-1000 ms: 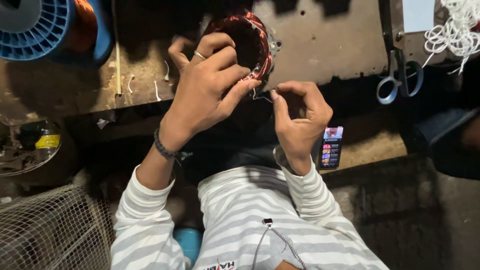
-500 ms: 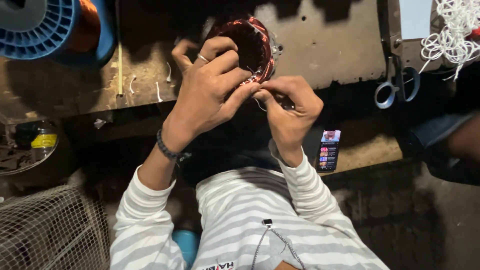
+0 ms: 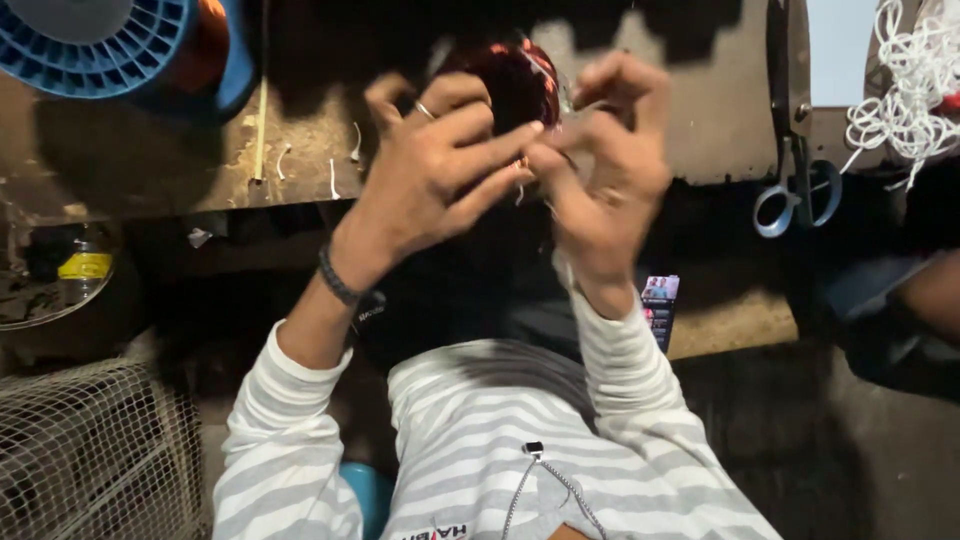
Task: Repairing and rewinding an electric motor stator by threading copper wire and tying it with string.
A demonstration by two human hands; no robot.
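The copper coil [image 3: 515,85] sits just behind both hands: left hand [image 3: 440,170] grips its near rim, right hand [image 3: 605,165] pinches beside it.

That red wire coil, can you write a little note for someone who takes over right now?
Left hand: wrapped over the front of the copper coil, fingers closed on it.
Right hand: at the coil's right side, fingertips pinched by the windings; blurred, so what it pinches is unclear.
Coil is held above the worn bench. Blue wire spool sits far left, scissors at right, white cord far right.
How far the winding work has got cannot be judged.
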